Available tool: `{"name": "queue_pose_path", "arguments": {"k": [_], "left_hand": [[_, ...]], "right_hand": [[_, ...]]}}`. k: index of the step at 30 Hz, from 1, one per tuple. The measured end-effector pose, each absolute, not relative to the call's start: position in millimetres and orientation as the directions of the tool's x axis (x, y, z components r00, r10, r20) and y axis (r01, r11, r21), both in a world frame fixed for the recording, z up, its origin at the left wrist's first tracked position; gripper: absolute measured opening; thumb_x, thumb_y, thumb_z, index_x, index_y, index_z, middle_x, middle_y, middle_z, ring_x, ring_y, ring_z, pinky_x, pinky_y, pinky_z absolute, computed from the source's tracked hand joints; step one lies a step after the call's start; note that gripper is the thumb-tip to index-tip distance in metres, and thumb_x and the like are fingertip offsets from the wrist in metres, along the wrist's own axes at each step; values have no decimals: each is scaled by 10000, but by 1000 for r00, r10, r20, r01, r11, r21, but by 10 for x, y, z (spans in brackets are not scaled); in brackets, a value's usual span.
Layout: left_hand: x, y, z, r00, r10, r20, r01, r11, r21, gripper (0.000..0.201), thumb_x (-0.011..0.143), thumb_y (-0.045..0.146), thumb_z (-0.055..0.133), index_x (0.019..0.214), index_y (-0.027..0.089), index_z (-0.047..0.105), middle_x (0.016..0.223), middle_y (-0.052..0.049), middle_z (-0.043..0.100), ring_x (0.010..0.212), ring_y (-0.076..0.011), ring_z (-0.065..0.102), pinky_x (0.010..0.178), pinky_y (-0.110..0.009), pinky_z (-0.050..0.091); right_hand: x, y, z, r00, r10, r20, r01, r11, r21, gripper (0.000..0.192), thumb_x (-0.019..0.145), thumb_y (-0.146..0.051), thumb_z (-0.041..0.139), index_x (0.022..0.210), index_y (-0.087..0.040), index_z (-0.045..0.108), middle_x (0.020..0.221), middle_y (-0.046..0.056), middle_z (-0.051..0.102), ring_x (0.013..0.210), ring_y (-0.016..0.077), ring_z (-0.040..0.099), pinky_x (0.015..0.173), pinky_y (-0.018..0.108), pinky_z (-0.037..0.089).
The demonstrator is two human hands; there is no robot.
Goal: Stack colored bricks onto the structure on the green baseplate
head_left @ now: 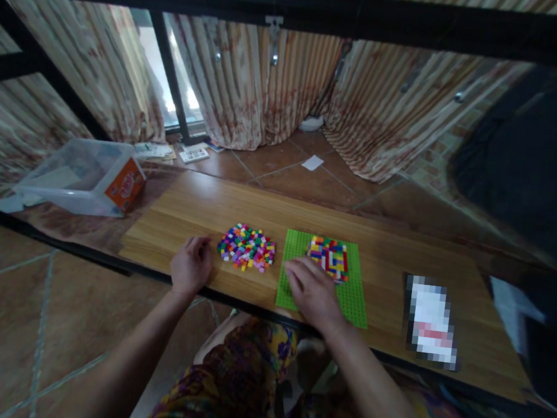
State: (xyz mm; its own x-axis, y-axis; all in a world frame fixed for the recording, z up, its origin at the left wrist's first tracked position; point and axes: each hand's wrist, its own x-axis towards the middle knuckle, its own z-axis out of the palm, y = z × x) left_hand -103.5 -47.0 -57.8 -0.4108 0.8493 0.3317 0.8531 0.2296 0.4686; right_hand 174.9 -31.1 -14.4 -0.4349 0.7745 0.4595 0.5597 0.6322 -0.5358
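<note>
Head view, left hand (191, 267) loosely curled beside loose bricks (247, 247), right hand (312, 294) flat (empty) on green baseplate (352, 291)

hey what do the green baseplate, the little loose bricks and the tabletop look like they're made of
Green baseplate: likely matte moulded plastic, flat and evenly coloured. Loose bricks: probably plastic too, in bright solid colours. Tabletop: wood or wood-look laminate, with pale grain streaks and a smooth finish; which one is unclear.

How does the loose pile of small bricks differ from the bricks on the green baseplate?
The loose pile lies jumbled on the bare wooden table, beside the left hand. The built patch sits flat in rows on the green baseplate, where the right hand rests. Both are multicoloured.
</note>
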Motion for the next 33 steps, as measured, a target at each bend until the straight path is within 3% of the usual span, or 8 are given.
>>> {"name": "queue_pose_path", "arguments": {"k": [3,7,19,28,33], "left_hand": [[-1034,-472,-584,-407,848,338,853,221,473,229,886,271,478,976,196,675,967,-74,693,852,-197,648,701,-273,448],[-1030,-475,-588,-408,848,337,851,219,478,223,889,272,486,976,196,677,969,-68,694,839,-190,648,701,-271,444],[-1027,-479,-601,-411,842,348,854,222,471,197,885,239,505,975,198,675,977,-53,705,857,-181,659,703,-260,451],[-1019,-483,-590,-415,839,352,857,229,462,201,888,241,506,977,196,680,966,-52,706,842,-178,658,689,-258,442],[-1030,-484,-600,-408,839,359,860,222,459,202,886,236,509,976,195,685,963,-53,699,846,-174,656,689,-251,440]], "right_hand": [[1562,-355,-304,-555,745,369,557,663,-501,274,975,-202,412,991,-233,683,991,79,667,939,192,604,845,332,501],[1465,-339,-404,-566,768,299,598,633,-493,289,982,-218,396,999,-219,685,969,97,642,937,218,582,844,359,493],[1284,-279,-487,-560,764,322,689,644,-332,227,960,-264,489,1047,-227,695,950,69,638,923,202,572,822,322,457],[1304,-295,-396,-581,778,240,706,628,-326,219,960,-234,480,873,-202,678,902,61,637,886,193,566,824,315,439],[1337,-313,-400,-594,771,230,705,636,-314,217,957,-218,482,864,-195,677,888,58,644,868,197,565,812,320,431]]}}
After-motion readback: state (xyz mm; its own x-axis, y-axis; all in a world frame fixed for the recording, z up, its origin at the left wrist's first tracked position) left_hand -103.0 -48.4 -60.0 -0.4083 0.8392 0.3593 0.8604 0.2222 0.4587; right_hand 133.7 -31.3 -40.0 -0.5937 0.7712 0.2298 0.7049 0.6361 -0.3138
